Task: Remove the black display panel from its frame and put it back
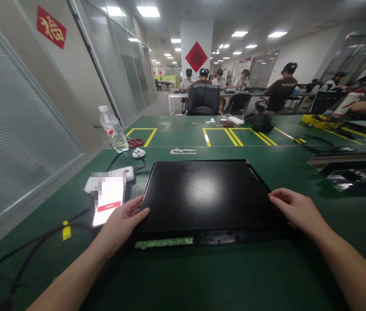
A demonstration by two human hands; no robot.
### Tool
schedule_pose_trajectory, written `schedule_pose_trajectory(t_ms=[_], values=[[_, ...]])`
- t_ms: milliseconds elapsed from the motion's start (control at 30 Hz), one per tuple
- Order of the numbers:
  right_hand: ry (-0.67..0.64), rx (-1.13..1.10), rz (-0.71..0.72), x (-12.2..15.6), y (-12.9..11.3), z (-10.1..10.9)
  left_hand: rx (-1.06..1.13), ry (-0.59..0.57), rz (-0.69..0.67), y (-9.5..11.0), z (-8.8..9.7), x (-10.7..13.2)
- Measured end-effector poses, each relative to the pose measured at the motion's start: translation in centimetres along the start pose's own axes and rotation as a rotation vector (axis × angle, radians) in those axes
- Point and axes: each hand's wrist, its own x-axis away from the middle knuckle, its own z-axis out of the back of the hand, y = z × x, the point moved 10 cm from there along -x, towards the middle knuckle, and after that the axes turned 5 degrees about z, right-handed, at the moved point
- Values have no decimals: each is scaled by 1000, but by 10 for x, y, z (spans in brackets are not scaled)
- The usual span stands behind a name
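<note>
Grip by left hand [125, 221] and right hand [295, 209] is closed on opposite side edges of a black display panel [202, 198], on or just above the green counter [209, 283]. Sound handling would call for level, even support, the exposed circuit strip [164, 243] left untouched. Dark face appears glossy and unlit.

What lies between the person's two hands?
The head view shows a black panel between them, the left hand at one side edge and the right hand at the other.
</note>
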Motion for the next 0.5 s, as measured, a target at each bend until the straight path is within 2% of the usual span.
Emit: schedule_pose_trajectory(t_ms=[200,367,500], values=[[-29,-3,-15,-2,4,-1,-41,1,-12,-4,6,-3],[-33,-15,-1,-2,5,-2,-194,94,-187,7,16,-5],[-21,-17,-23,-3,6,1,-324,113,-228,-2,20,-11]])
